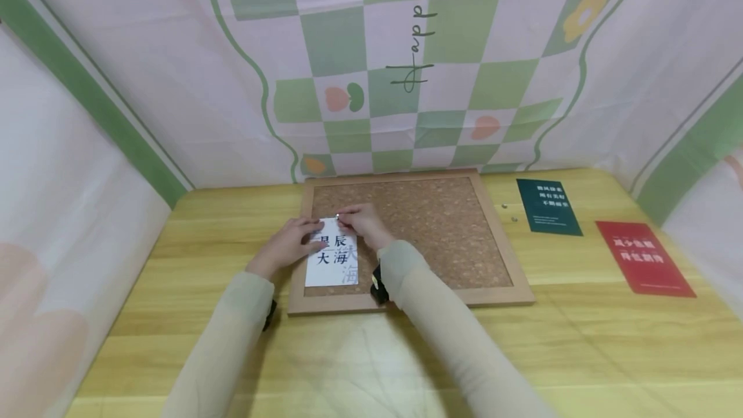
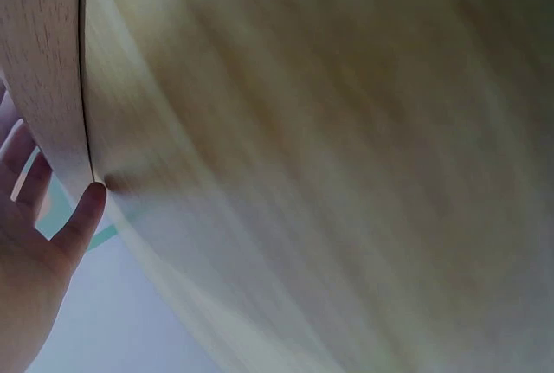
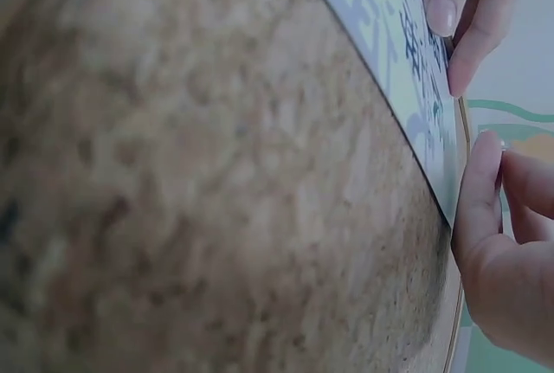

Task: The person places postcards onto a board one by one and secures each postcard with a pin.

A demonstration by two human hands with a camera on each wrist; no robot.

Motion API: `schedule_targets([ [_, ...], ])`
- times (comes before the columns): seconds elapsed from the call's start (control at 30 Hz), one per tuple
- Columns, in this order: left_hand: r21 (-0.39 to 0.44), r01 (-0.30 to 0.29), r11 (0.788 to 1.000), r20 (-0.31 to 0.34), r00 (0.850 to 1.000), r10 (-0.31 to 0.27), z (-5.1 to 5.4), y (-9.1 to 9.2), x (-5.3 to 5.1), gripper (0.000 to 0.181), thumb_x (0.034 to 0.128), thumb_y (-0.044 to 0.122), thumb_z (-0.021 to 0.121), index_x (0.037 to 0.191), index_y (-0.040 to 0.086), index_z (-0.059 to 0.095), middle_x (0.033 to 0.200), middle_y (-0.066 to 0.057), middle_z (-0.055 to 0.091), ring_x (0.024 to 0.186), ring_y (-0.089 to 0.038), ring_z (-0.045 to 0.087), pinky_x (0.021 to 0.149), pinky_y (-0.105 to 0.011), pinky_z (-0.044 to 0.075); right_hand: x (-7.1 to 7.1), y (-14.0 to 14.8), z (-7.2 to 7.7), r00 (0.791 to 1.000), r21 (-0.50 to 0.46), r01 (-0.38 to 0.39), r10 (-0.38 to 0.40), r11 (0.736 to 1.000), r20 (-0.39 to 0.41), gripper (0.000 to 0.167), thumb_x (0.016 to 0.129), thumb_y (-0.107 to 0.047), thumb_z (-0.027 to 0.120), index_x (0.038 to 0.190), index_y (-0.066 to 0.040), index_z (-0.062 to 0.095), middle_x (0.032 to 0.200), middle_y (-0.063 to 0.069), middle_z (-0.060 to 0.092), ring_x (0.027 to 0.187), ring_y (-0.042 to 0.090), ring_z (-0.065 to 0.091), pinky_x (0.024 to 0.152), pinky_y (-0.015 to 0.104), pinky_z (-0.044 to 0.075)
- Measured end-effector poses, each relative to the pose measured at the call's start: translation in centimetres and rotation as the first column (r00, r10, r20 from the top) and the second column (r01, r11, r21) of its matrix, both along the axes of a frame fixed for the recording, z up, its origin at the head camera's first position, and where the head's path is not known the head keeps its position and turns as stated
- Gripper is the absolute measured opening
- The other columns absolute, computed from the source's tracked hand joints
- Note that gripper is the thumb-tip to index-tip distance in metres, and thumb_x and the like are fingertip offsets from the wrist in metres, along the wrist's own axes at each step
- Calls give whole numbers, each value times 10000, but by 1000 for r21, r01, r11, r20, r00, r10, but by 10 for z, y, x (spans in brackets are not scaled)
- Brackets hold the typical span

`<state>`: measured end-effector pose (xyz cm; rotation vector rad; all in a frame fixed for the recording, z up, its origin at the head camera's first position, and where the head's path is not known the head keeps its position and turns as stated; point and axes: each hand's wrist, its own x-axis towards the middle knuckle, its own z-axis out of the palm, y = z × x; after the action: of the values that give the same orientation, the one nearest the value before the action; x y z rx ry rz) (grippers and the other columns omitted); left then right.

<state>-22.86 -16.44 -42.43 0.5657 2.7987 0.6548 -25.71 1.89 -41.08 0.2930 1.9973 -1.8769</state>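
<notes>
A white card with dark Chinese characters (image 1: 331, 273) lies on the left part of a wood-framed cork board (image 1: 429, 231). My left hand (image 1: 286, 245) rests on the card's left side, its fingers spread and extended; the right wrist view shows its fingertips on the card. At the card's top edge my right hand (image 1: 364, 224) pinches a small silvery pushpin (image 1: 337, 216) between thumb and fingers. The right wrist view catches that pinch near the card's corner; the pin's point is hidden. In the left wrist view, the left thumb appears beside the frame's edge.
Two small metallic pins (image 1: 514, 219) lie on the wooden table (image 1: 580, 340) right of the board. Beyond them lie a dark green card (image 1: 548, 206) and a red card (image 1: 644, 258). A patterned cloth (image 1: 395, 95) hangs behind the table.
</notes>
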Motion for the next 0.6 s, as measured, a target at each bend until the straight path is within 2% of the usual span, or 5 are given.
schedule_targets([
  [0.13, -1, 5, 1000, -4, 1000, -5, -1, 0, -1, 588, 927, 394, 598, 1412, 91, 463, 1495, -179, 392, 1381, -381, 347, 1129, -575, 306, 1, -2, -1, 1000, 1, 10, -10, 1000, -28, 240, 937, 4, 547, 1141, 87, 641, 784, 32, 605, 635, 30, 558, 583, 99, 488],
  [0.4, -6, 7, 1000, 2, 1000, -7, -2, 0, 0, 585, 938, 380, 585, 1423, 86, 445, 1505, -178, 378, 1388, -388, 331, 1120, -592, 306, 3, -9, -1, 994, 61, -52, 58, 997, -93, 218, 912, 3, 579, 1097, 88, 656, 687, -2, 584, 587, 50, 537, 565, 133, 476],
  [0.6, -9, 5, 1000, 2, 1000, -5, 0, 1, 1, 588, 937, 384, 586, 1424, 86, 444, 1508, -176, 373, 1392, -389, 326, 1122, -596, 301, 1, -12, -3, 990, 105, -54, 67, 993, -121, 209, 899, 4, 595, 1078, 80, 672, 673, -1, 586, 562, 54, 517, 536, 127, 454],
])
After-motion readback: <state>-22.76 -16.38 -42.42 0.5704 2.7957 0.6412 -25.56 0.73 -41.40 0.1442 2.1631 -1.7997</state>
